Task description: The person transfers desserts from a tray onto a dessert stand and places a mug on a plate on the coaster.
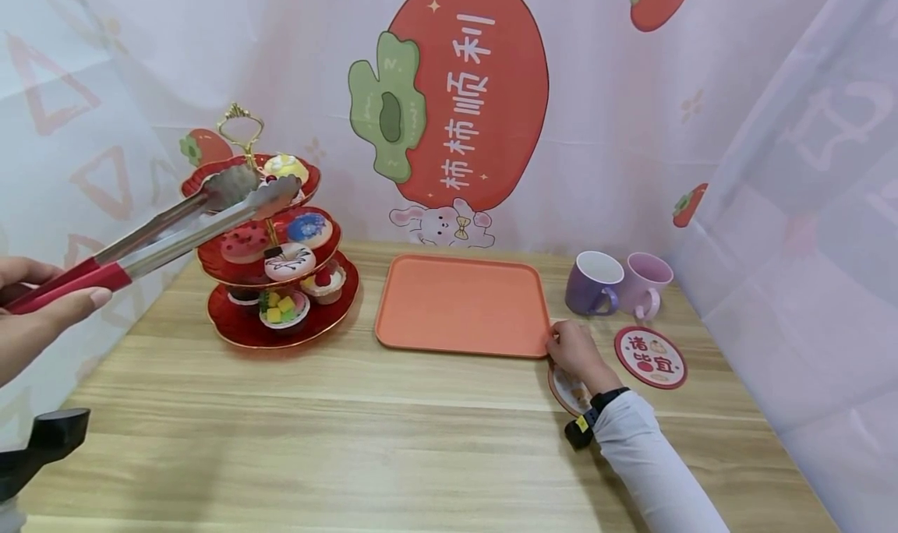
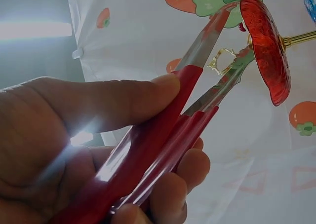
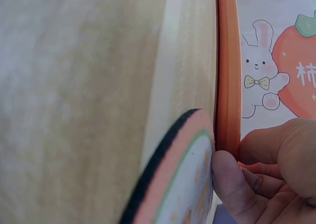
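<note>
Left hand [image 1: 38, 326] grips red-handled tongs [image 1: 185, 241], tips apart near the tiered stand [image 1: 340, 315] beyond it. Right hand [image 1: 577, 354] pinches the corner of the tray [image 1: 463, 307] to its left. Looks like lining-up; next move probably calls for careful tip aim.
</note>
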Action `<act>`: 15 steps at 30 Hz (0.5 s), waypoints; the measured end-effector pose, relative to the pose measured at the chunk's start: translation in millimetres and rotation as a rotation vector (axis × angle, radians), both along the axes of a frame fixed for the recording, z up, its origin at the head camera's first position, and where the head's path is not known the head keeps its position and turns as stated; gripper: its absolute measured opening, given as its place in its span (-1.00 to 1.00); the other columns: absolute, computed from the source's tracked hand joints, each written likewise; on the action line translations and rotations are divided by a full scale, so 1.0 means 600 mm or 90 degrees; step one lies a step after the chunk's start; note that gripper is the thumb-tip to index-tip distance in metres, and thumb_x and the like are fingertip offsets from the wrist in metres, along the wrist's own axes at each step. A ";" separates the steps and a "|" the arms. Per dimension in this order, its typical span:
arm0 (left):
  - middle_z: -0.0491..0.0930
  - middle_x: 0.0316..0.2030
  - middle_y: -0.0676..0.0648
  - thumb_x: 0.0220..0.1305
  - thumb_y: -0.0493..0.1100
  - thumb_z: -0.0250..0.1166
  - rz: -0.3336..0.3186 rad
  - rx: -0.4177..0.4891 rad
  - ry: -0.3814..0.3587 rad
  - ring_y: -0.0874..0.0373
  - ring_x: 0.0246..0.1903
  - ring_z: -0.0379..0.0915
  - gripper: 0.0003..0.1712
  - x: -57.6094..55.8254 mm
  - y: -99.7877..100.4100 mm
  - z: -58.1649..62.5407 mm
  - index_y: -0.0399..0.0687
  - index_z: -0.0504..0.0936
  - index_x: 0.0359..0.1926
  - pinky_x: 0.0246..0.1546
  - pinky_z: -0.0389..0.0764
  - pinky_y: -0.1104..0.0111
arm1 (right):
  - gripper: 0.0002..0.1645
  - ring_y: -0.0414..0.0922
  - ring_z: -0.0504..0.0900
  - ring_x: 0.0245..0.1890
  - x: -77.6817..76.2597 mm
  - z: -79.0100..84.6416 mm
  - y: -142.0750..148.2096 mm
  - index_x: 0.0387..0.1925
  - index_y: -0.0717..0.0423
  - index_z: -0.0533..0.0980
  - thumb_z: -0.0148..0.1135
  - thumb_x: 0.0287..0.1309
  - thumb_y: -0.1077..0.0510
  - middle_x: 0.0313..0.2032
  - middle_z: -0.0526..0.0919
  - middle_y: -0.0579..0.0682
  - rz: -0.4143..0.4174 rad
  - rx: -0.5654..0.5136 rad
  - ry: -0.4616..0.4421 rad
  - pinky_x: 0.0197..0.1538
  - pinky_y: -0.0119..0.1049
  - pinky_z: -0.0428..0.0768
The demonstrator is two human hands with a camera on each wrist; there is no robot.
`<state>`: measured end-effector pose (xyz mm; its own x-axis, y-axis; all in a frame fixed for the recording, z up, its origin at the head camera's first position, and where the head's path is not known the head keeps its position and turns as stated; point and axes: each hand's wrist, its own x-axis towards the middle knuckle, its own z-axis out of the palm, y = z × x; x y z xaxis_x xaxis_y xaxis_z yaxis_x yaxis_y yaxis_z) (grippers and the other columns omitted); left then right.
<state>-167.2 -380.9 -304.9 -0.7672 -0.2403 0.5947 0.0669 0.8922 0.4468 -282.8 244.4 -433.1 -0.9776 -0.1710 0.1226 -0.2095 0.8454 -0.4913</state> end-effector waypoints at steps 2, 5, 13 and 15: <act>0.46 -0.41 -0.41 -0.09 -0.12 0.51 -0.005 0.004 -0.006 0.63 -0.68 0.09 -0.45 0.001 0.000 0.001 -0.45 0.51 -0.20 -0.77 0.20 0.69 | -0.83 -0.18 0.40 -0.75 0.000 0.000 0.000 -0.63 0.21 0.42 0.08 0.02 0.38 -0.73 0.43 -0.07 -0.001 0.000 -0.001 -0.61 -0.30 0.35; 0.46 -0.43 -0.37 -0.08 -0.11 0.50 -0.005 0.002 -0.012 0.60 -0.69 0.11 -0.46 0.001 0.002 0.001 -0.44 0.52 -0.20 -0.77 0.21 0.67 | -0.82 -0.18 0.38 -0.74 0.000 0.000 0.001 -0.64 0.20 0.42 0.08 0.02 0.38 -0.73 0.42 -0.07 -0.001 0.004 0.003 -0.60 -0.30 0.34; 0.47 -0.44 -0.30 0.06 -0.15 0.42 0.024 0.013 -0.022 0.50 -0.62 0.15 -0.52 0.041 0.080 0.048 -0.48 0.47 -0.19 -0.68 0.14 0.75 | -0.83 -0.17 0.39 -0.74 0.000 0.000 0.000 -0.63 0.20 0.43 0.07 0.02 0.38 -0.72 0.43 -0.07 -0.003 0.003 0.000 -0.60 -0.30 0.34; 0.44 -0.34 -0.44 0.12 -0.14 0.37 0.031 0.018 -0.020 0.57 -0.57 0.08 -0.48 0.055 0.103 0.062 -0.54 0.43 -0.13 -0.63 0.09 0.79 | -0.84 -0.17 0.39 -0.73 0.000 0.001 0.000 -0.62 0.20 0.44 0.08 0.02 0.38 -0.72 0.43 -0.07 -0.004 0.002 0.000 -0.59 -0.30 0.34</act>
<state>-134.4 -318.8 -267.6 -0.7728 -0.2941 0.5624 0.0092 0.8809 0.4733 -282.8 244.7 -432.5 -0.9787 -0.1658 0.1214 -0.2043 0.8485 -0.4882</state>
